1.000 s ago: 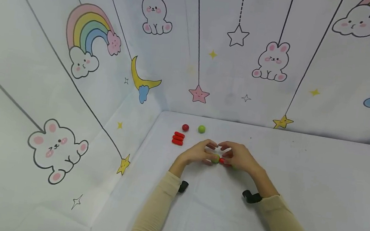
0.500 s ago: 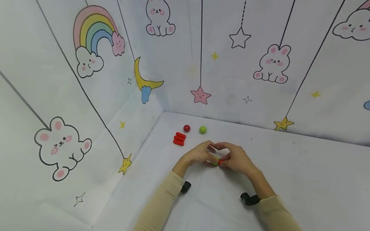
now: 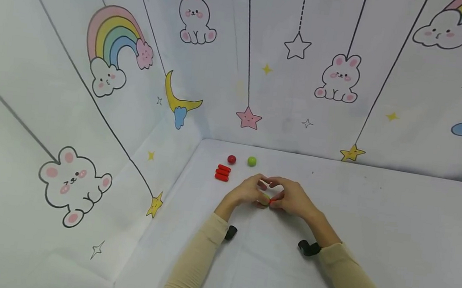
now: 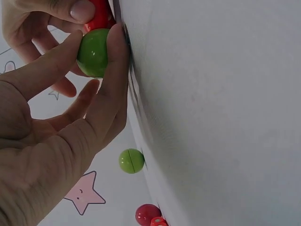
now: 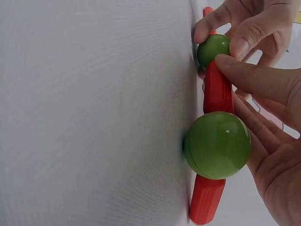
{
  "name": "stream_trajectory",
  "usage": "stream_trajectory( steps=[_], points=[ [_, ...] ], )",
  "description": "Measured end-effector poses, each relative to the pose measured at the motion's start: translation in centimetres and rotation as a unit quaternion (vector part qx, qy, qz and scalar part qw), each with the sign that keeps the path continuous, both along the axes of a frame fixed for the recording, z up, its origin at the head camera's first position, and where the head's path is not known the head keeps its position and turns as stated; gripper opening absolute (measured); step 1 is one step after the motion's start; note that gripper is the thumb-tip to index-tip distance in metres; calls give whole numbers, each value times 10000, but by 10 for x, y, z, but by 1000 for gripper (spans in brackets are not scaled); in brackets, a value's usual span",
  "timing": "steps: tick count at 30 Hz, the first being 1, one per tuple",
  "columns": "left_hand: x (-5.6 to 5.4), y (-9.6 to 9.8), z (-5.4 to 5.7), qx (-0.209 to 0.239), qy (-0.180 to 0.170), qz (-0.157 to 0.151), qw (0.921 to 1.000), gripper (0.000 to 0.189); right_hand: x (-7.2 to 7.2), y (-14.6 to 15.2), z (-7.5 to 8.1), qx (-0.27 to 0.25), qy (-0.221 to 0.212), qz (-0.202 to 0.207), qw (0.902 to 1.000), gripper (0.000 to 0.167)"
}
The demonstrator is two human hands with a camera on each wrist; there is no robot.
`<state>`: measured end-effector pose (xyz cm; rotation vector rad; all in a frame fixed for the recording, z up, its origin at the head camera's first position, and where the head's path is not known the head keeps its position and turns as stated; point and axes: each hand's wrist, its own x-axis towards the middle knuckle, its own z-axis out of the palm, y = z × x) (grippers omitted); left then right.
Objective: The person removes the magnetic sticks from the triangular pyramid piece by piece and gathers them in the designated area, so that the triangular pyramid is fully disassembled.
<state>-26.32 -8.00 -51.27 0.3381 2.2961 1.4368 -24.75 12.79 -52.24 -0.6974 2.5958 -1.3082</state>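
Note:
My left hand (image 3: pixel 249 190) pinches a glossy green ball (image 4: pixel 93 54) between thumb and finger, low over the white table. From the right, my right hand (image 3: pixel 298 199) grips a short red rod (image 5: pixel 218 89), thumb on its end right at that ball. In the right wrist view, the rod's other end meets a second green ball (image 5: pixel 217 145), and another red rod (image 5: pixel 207 200) extends from that ball's far side. These parts lie in one line close along the table. In the head view, my fingers hide most of this row.
Farther back on the white table (image 3: pixel 394 236) lie a loose red ball (image 3: pixel 231 159) and a loose green ball (image 3: pixel 252 161). Several red rods (image 3: pixel 222 172) lie side by side in front of them. A patterned wall cloth (image 3: pixel 287 89) rises behind the table.
My right hand has shifted slightly left, its fingertips closer to the ball in my left hand. Less of the red rod shows between the hands. The loose balls and rods have stayed put.

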Motion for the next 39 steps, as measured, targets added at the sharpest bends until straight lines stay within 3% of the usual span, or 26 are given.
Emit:
stream_trajectory(
  steps=[3,10,15,20,27,34,39],
  points=[
    [-3,-1,-1,61,39,133,9999,66,-1,1,1,-48,1,-40,10000,78],
    [-12,-14,2,26,398,825,9958,67,-2,5,3,156,-53,-4,9999,81],
    [-21,-28,8,557,189,834,9948,68,-1,8,5,122,-261,-185,9994,78],
    [-31,-35,12,711,105,848,9938,64,-1,7,6,23,-411,-38,9991,74],
    [-50,-35,11,464,288,1072,9927,60,-1,4,2,93,-387,77,9992,71],
    [-64,-27,9,-183,792,1442,9862,57,-1,3,1,140,-271,206,9993,70],
    [-70,-19,7,-700,1343,1427,9781,54,0,3,2,92,-285,262,9992,69]
  ],
)
